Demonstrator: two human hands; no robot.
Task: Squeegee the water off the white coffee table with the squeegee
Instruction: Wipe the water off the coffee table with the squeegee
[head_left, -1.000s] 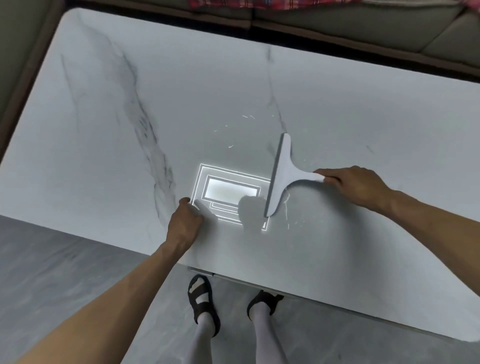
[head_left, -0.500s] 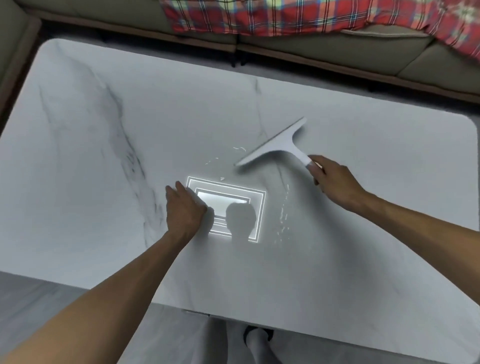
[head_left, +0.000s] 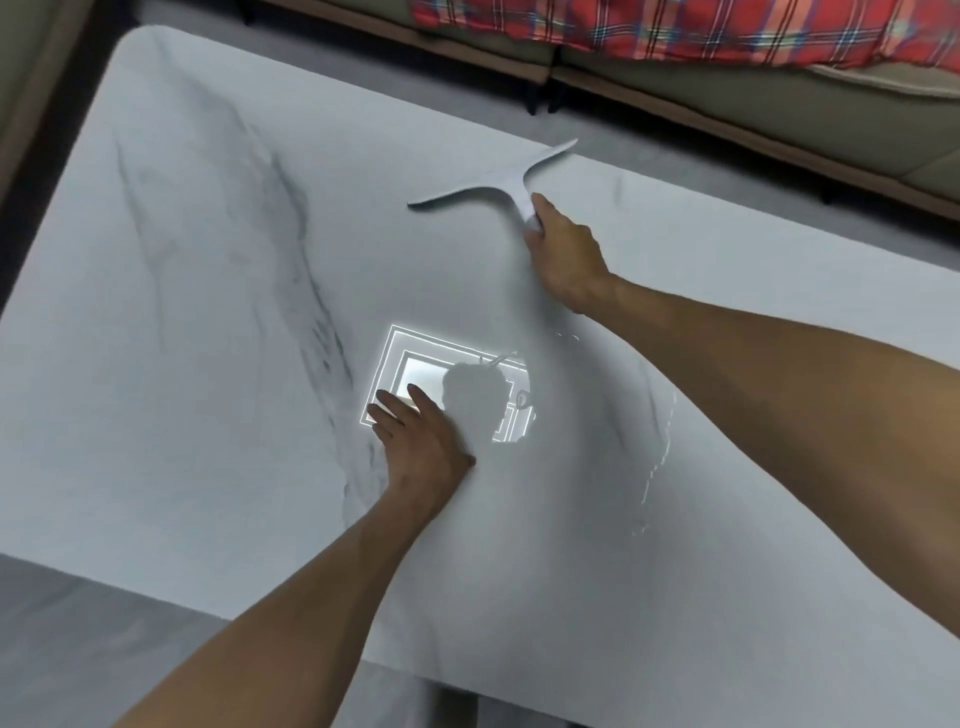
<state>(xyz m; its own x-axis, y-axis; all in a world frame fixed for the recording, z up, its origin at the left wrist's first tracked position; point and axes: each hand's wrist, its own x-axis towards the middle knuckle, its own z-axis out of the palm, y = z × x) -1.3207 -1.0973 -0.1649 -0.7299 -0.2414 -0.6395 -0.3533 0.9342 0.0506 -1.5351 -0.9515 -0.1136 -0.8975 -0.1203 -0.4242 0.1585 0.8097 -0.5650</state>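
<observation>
The white coffee table (head_left: 182, 364) has a marble top with grey veins and fills most of the view. My right hand (head_left: 563, 254) grips the handle of the white squeegee (head_left: 493, 184), whose blade lies across the far middle of the table near its far edge. My left hand (head_left: 421, 436) rests flat on the table with fingers spread, beside a bright ceiling-light reflection. Thin glinting streaks of water (head_left: 657, 457) run along the table to the right of that reflection, under my right forearm.
A beige sofa (head_left: 779, 104) with a red plaid blanket (head_left: 675, 31) runs along the far side of the table. Grey floor (head_left: 78, 649) shows at the near left. Another sofa edge (head_left: 31, 78) borders the table's left end.
My right hand has pushed the squeegee away from me, from beside the reflection to the far part of the table, turning the blade crosswise. The left hand stayed flat near the reflection.
</observation>
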